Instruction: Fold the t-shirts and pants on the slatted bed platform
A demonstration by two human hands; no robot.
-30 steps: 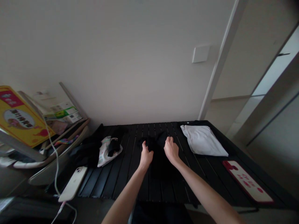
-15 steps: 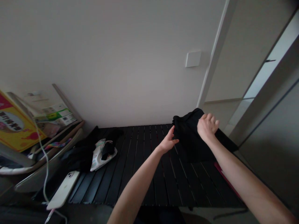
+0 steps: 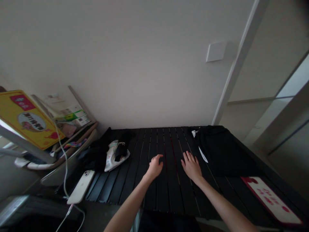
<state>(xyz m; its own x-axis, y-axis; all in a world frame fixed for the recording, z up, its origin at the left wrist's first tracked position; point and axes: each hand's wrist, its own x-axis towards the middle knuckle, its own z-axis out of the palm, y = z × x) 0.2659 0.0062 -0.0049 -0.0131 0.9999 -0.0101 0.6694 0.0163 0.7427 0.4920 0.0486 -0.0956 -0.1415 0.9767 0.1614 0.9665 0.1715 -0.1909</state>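
My left hand [image 3: 155, 167] hovers over the middle of the black slatted table [image 3: 166, 187], its fingers loosely apart and nothing in them. To its right, my right hand [image 3: 191, 166] is spread palm down, at or just above the slats; whether it touches them I cannot tell. A black folded cloth [image 3: 222, 149], perhaps a garment, lies flat at the table's right end, a little beyond my right hand. White bits, like a tag, show along its left edge.
At left lie dark clothing [image 3: 94, 154], a white printed packet [image 3: 111, 161] with black cloth on it, and a white phone [image 3: 82, 187] on a cable. A cart [image 3: 94, 129] holds a yellow box [image 3: 31, 119]. A red-and-white printed board [image 3: 270, 199] lies front right. A wall stands behind.
My right hand has let go of the black cloth, which now lies flat. Both hands have come back toward the table's middle. The view has shifted, showing more of the printed board.
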